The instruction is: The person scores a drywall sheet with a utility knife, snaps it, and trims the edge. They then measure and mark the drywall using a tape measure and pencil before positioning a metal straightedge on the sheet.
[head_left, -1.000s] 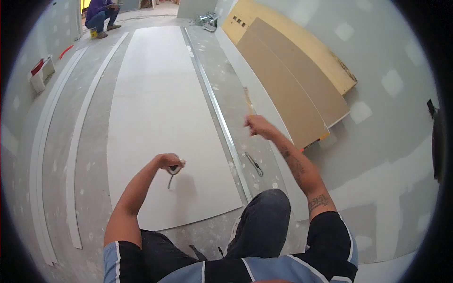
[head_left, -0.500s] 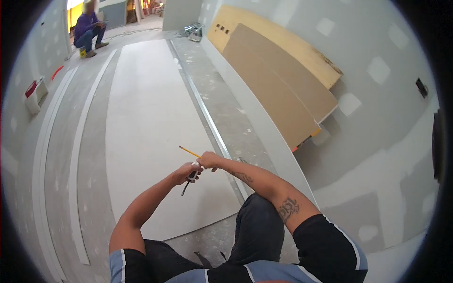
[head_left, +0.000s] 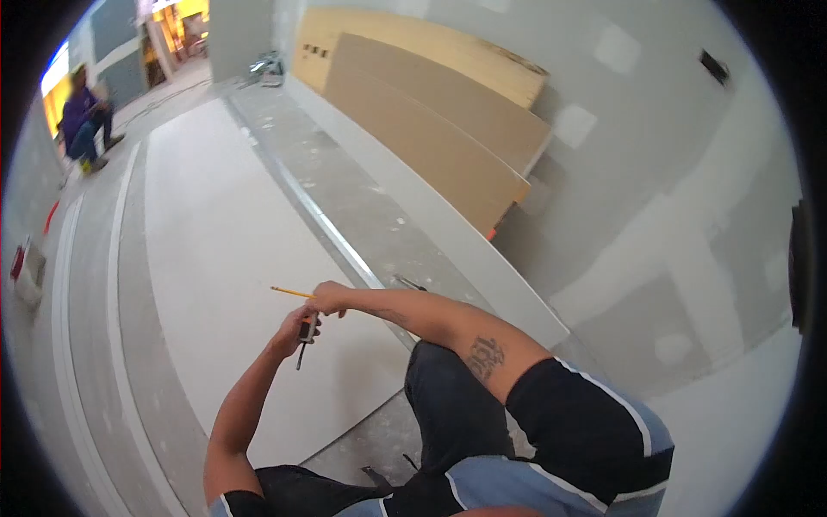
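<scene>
My right hand [head_left: 328, 298] is closed around a yellow pencil [head_left: 291, 292], which points out to the left. Just below it, touching or nearly so, my left hand [head_left: 289, 333] grips what looks like a small tape measure [head_left: 307, 327], dark with a pale, orange-tinged edge. A thin dark piece hangs down from it. Both hands are above a large white drywall sheet [head_left: 224, 233] lying flat on the floor. The fingertips of my right hand are partly hidden.
A shiny metal strip [head_left: 332, 233] runs along the sheet's right side. A dark hand tool [head_left: 412, 283] lies beyond my right forearm. Brown boards [head_left: 431, 129] lean against the right wall. Narrow white strips [head_left: 118, 233] lie at left, near a white bucket [head_left: 31, 274]. A person [head_left: 84, 121] crouches far left.
My view has turned to the right, so the room appears shifted left. Both hands stay close together, still holding the pencil and the tape measure. The tool beyond my right forearm shows more clearly.
</scene>
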The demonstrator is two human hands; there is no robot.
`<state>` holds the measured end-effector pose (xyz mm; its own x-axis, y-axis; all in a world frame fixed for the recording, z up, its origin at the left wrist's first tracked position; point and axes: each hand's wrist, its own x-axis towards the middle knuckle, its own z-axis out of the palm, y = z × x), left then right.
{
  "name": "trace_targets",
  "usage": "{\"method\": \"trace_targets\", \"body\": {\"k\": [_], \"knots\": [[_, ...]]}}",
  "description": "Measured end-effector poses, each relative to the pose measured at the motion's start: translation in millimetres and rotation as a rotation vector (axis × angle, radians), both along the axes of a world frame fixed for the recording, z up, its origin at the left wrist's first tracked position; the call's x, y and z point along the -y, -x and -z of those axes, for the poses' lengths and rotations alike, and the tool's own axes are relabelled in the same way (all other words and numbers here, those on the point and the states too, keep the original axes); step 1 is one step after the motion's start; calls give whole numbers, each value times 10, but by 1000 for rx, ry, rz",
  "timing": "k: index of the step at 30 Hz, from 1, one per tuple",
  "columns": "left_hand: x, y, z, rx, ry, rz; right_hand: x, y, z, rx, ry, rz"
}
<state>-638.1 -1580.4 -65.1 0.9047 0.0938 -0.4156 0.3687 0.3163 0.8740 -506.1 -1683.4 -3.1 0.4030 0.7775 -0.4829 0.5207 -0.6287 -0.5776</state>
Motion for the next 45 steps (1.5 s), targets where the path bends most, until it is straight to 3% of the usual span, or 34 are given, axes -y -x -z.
{"method": "trace_targets", "body": {"k": [3, 5, 6, 8, 11, 17, 26, 45], "knots": [[-38, -47, 130, -59, -65, 28, -45, -142, 231, 18, 26, -77], [48, -6, -55, -110, -172, 21, -142, -449, 737, 300, -105, -346], [5, -46, 67, -72, -188, 43, -126, -387, 583, 410, -154, -431], [-30, -9, 35, -65, -134, 63, -112, -163, 262, 10, 37, -80], [13, -26, 42, -76, -172, 62, -59, -62, 91, -46, 42, -30], [-3, 69, -173, -104, -214, 47, -109, -51, 135, -25, 47, -67], [10, -5, -35, -94, -254, 29, -78, -39, 91, 116, 79, -193], [-19, 0, 6, -72, -246, 27, -84, -30, 137, 101, 119, -173]]}}
